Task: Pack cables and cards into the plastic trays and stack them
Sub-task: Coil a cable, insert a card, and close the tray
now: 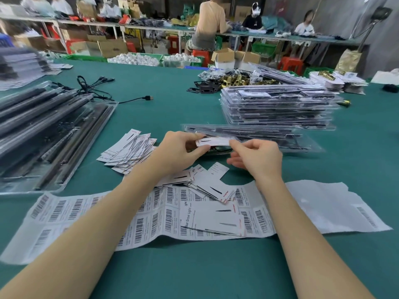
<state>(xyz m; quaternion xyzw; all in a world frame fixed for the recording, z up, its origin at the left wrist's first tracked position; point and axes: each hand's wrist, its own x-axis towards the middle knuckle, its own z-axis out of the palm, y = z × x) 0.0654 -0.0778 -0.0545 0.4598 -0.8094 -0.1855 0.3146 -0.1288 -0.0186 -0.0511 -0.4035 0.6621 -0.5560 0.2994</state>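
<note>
Both hands' grips [180, 147] [255, 155] pinch one card [212, 141].

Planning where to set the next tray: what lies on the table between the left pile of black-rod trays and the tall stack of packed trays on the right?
In the head view, mostly bare green cloth; a black USB cable trails into it from the left pile toward the stack.

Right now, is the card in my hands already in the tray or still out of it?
Still out. Both hands, left and right, pinch the card by its ends above the tray.
</note>
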